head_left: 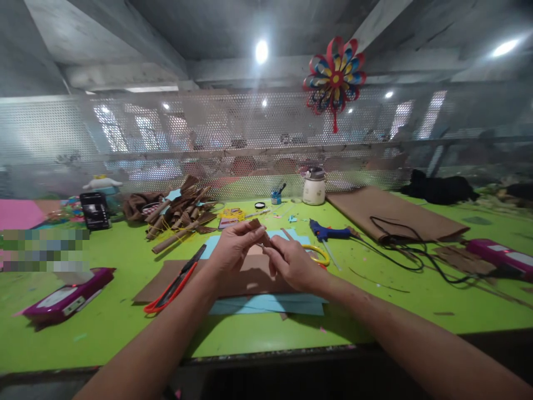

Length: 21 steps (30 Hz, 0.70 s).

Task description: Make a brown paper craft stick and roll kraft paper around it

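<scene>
My left hand (231, 245) pinches a small piece of brown paper (255, 224), whose end sticks up past the thumb. My right hand (293, 263) meets it from the other side, its fingers closed on the lower part of the same piece. Something small and pale shows between the fingertips; what it is I cannot make out. Under both hands lies a sheet of brown paper (175, 274) on top of light blue paper (266, 304). Red-handled scissors (177, 289) rest beside my left forearm. Yellow-handled scissors (320, 254) lie just beyond my right hand, partly hidden.
On the green table (375, 322), a blue glue gun (333, 231) with a black cord lies to the right, before folded brown paper (391, 214). Rolled brown paper pieces (179, 216) are heaped back left. Purple power strips (70, 297) sit at both sides. A white jar (313, 188) stands behind.
</scene>
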Each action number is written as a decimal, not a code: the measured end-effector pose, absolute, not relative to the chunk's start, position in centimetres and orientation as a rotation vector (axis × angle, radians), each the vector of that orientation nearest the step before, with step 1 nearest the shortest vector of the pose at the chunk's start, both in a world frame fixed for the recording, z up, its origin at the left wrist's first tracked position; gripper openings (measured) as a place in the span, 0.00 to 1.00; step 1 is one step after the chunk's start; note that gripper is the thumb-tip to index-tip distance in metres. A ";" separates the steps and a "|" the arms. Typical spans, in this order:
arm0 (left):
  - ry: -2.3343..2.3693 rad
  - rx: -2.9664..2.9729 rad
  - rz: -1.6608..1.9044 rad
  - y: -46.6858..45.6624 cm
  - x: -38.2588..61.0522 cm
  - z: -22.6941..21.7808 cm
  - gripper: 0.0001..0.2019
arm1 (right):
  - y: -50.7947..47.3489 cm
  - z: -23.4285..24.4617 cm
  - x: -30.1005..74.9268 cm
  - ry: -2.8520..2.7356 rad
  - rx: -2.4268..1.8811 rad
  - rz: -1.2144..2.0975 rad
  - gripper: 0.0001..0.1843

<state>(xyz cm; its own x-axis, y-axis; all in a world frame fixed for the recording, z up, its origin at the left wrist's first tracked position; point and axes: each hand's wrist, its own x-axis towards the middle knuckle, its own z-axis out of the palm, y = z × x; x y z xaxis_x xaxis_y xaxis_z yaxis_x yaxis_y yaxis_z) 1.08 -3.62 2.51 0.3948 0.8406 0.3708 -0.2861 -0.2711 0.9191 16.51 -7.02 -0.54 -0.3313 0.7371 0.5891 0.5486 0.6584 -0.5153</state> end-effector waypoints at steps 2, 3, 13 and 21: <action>0.522 1.416 1.180 -3.6 1.0 2.6 0.05 | -6.9 -1.1 16.2 -2.032 -1.030 0.196 0.10; 0.524 1.396 1.180 -3.5 1.0 2.6 0.05 | -6.9 -1.3 16.1 -2.031 -1.042 0.155 0.10; 0.457 1.107 1.352 -2.5 1.2 2.4 0.09 | -7.4 -0.8 16.7 -1.997 -0.996 0.255 0.09; 0.538 1.190 1.030 -3.1 1.8 1.2 0.10 | -7.1 -0.6 16.7 -1.930 -0.913 0.255 0.08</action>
